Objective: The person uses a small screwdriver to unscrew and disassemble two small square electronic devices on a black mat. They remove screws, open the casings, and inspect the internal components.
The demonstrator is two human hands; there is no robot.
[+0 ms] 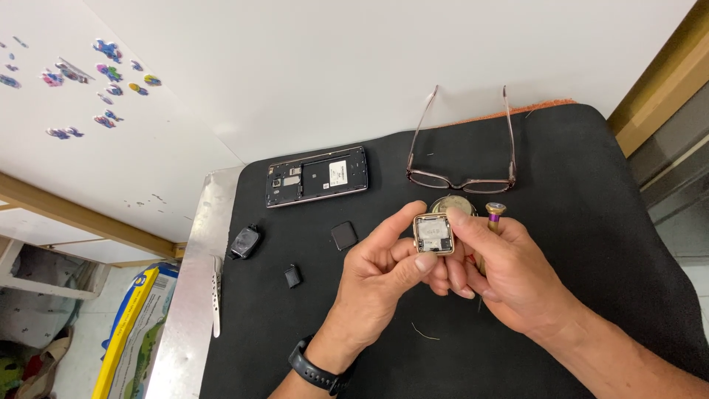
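Note:
Both hands hold a small square gold-rimmed watch case point(433, 234) above a black mat point(591, 185). My left hand point(380, 277) pinches its left and lower edges with thumb and forefinger. My right hand point(509, 277) grips its right edge with the thumb on top. The right hand also holds a slim screwdriver with a purple and gold cap point(495, 210) sticking up behind the fingers. The case's open inside faces up. A black wristband point(314, 369) sits on my left wrist.
On the mat lie an opened phone with its back off point(317, 176), folded glasses point(461, 174), a round metal part point(452, 203), a dark watch body point(245, 241) and two small black pieces point(343, 235) point(293, 275). Tweezers point(216, 295) rest on the metal table edge.

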